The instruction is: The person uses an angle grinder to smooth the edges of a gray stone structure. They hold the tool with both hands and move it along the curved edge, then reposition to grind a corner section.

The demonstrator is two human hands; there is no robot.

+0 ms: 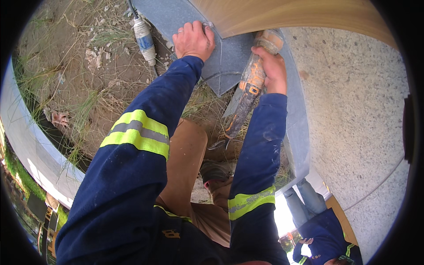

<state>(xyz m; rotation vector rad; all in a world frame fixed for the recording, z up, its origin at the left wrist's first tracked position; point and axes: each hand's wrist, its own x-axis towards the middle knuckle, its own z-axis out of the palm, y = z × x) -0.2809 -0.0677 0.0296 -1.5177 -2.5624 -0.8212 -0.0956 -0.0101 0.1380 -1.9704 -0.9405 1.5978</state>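
My left hand (194, 40) rests with curled fingers on the grey stone slab (163, 15), close to the lower edge of a wooden panel (300, 15). A small greyish bit shows at its thumb side; what the fingers hold, if anything, is hidden. My right hand (272, 66) wraps round a dusty orange-and-black angle grinder (252, 76). The grinder's head, up by the panel's lower edge, looks coated in dust, and its disc cannot be made out. From its tail end, a cord (227, 143) comes out near the ground.
A taped white-and-blue cord connector (143, 40) lies on dry soil with grass and rubble at the left. Speckled pale paving (353, 101) spreads along the right. A curved pale kerb (31, 137) bounds the soil. Another person (320, 234) in dark blue stands at the lower right.
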